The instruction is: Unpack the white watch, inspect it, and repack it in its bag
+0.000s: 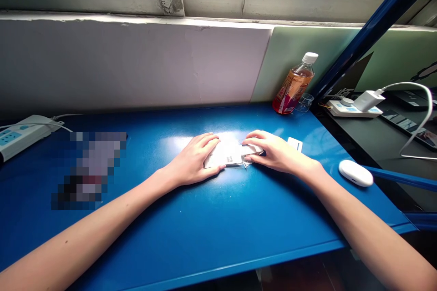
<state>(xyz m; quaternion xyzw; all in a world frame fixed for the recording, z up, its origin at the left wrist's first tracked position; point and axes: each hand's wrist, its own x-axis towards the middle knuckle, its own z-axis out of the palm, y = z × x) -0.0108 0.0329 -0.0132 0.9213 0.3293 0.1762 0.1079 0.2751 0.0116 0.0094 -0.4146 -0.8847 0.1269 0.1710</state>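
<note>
A small white packet with a printed code lies on the blue table near its middle. My left hand rests on the packet's left end, fingers curled over it and thumb pressing its near edge. My right hand pinches the packet's right end, where a clear torn bit of wrapper sticks out. Both hands lie low on the table top, almost touching each other.
A tea bottle with a white cap stands at the back right by the wall. A small white card lies just behind my right hand and a white oval case near the right edge. A power strip sits far left, another power strip with a charger right.
</note>
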